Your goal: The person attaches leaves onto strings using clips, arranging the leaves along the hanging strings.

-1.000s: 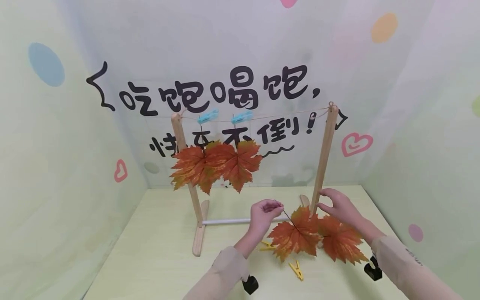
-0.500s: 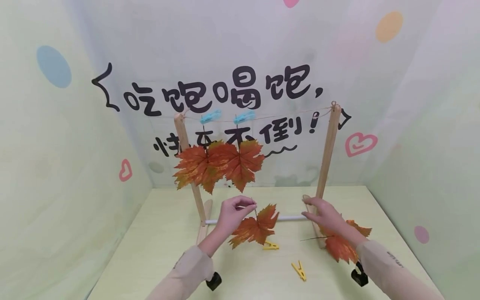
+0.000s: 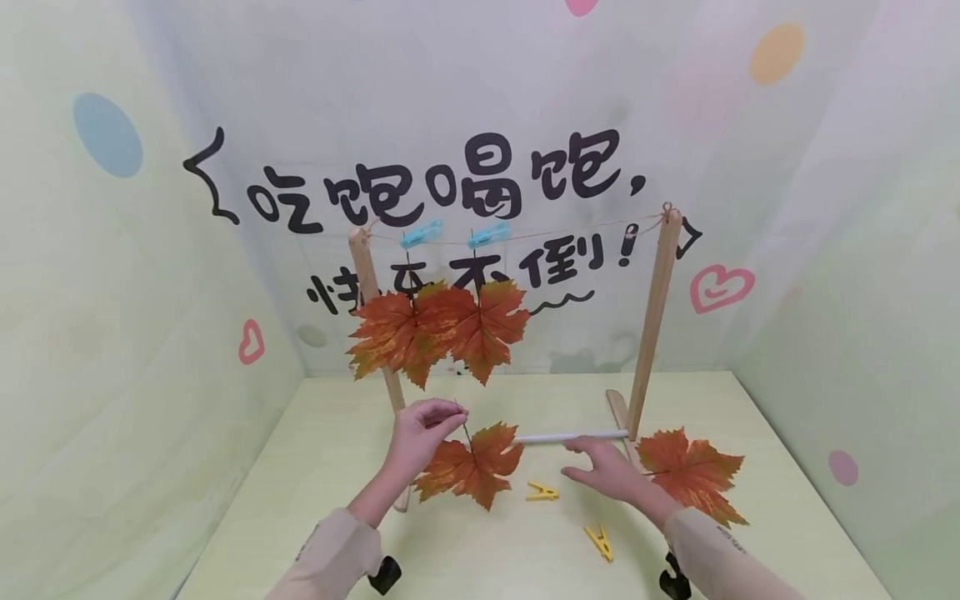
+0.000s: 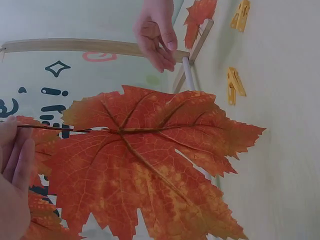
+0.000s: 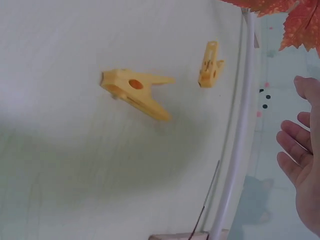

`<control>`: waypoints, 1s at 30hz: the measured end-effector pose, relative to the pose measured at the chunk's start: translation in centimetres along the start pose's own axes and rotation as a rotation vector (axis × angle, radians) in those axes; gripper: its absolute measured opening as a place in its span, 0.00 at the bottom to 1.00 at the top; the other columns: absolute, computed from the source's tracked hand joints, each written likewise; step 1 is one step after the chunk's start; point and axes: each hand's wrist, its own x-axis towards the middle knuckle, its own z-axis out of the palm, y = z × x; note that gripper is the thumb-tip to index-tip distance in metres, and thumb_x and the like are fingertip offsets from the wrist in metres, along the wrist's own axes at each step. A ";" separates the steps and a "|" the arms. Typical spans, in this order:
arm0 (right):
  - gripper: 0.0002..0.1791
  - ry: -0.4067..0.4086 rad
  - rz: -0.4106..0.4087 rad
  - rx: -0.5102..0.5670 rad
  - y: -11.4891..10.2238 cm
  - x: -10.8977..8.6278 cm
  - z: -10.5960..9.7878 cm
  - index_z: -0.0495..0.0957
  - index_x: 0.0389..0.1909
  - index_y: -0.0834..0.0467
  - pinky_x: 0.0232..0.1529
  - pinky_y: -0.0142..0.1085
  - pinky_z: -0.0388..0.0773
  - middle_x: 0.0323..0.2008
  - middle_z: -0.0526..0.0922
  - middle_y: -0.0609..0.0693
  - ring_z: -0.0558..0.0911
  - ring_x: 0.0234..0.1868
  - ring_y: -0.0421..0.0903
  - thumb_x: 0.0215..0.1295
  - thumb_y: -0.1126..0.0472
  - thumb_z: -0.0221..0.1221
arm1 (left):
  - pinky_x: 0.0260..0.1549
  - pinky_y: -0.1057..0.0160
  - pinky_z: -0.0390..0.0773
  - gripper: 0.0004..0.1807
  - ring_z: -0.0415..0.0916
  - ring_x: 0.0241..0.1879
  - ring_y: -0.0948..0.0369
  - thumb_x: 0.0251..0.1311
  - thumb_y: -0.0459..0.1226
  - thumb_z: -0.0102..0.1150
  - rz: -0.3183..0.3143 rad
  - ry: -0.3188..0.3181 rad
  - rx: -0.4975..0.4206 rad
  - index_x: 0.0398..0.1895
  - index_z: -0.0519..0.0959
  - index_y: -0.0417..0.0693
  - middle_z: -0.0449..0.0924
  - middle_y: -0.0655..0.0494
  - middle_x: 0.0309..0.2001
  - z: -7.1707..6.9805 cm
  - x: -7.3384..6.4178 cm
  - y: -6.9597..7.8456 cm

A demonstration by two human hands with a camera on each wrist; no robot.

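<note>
Above the pale table (image 3: 247, 542), an orange-red leaf (image 3: 474, 472) is held by the left hand (image 3: 422, 435); its stem (image 4: 75, 129) is pinched between thumb and fingers, and its blade hangs in front of the white rod (image 3: 573, 437), part of which is hidden. The right hand (image 3: 604, 470) is held out near the rod, its thumb and fingers apart; beside the base of the right post (image 3: 654, 329), a second leaf (image 3: 692, 475) is seen. On the table, a yellow clothespin (image 5: 141, 95) and another yellow clothespin (image 5: 209, 67), farther back, are left well apart between the hands. Between the left post (image 3: 363, 260) and the right one, a string (image 3: 573, 230) is stretched; from it a left hanging leaf (image 3: 393, 335) and a right hanging leaf (image 3: 489, 329), overlapping, are hung by a blue clip (image 3: 422, 235) and a matching blue clip (image 3: 490, 236); behind, black lettering (image 3: 491, 200) is printed on the backdrop (image 3: 420, 67).
</note>
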 end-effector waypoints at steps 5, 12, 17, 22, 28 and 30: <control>0.24 -0.050 0.039 0.077 0.3 0.2 2.6 0.74 0.49 0.67 0.43 0.48 0.74 0.44 0.79 0.59 0.77 0.44 0.54 0.56 0.55 0.61 | 0.33 0.70 0.79 0.06 0.80 0.32 0.61 0.50 0.26 0.61 0.020 0.000 0.015 0.32 0.81 0.34 0.79 0.44 0.34 -0.8 -0.6 -0.2; 0.26 -0.046 0.047 0.134 0.4 0.4 5.4 0.74 0.48 0.70 0.43 0.47 0.75 0.44 0.79 0.60 0.77 0.43 0.55 0.52 0.56 0.64 | 0.31 0.67 0.80 0.04 0.81 0.31 0.59 0.49 0.25 0.61 0.035 -0.004 0.020 0.30 0.81 0.33 0.82 0.42 0.32 -1.3 -1.2 -0.9; 0.26 -0.052 0.075 0.105 0.2 0.7 6.9 0.76 0.46 0.68 0.44 0.46 0.75 0.41 0.80 0.58 0.78 0.42 0.53 0.48 0.56 0.67 | 0.30 0.63 0.81 0.03 0.79 0.27 0.66 0.50 0.26 0.62 0.017 -0.005 0.051 0.29 0.81 0.35 0.83 0.43 0.31 -1.2 -1.4 -1.1; 0.24 -0.063 0.087 0.052 0.2 0.9 8.1 0.78 0.43 0.67 0.42 0.41 0.75 0.37 0.81 0.54 0.78 0.38 0.48 0.45 0.57 0.68 | 0.30 0.67 0.80 0.03 0.78 0.27 0.68 0.49 0.26 0.62 0.012 -0.009 0.044 0.29 0.81 0.34 0.82 0.43 0.31 -1.0 -1.7 -0.7; 0.21 0.010 0.016 -0.031 -0.3 1.2 9.1 0.80 0.38 0.66 0.38 0.38 0.75 0.32 0.79 0.51 0.76 0.34 0.45 0.42 0.60 0.68 | 0.32 0.56 0.80 0.04 0.81 0.29 0.57 0.49 0.25 0.61 0.002 -0.017 0.025 0.30 0.81 0.33 0.82 0.42 0.31 -1.0 -2.0 -0.5; 0.19 0.036 0.007 -0.056 -0.5 1.3 9.3 0.80 0.37 0.65 0.37 0.37 0.74 0.31 0.78 0.50 0.75 0.33 0.45 0.40 0.61 0.68 | 0.33 0.56 0.80 0.04 0.80 0.31 0.49 0.49 0.24 0.61 -0.001 -0.028 0.008 0.31 0.81 0.32 0.82 0.40 0.32 -1.0 -2.0 -0.6</control>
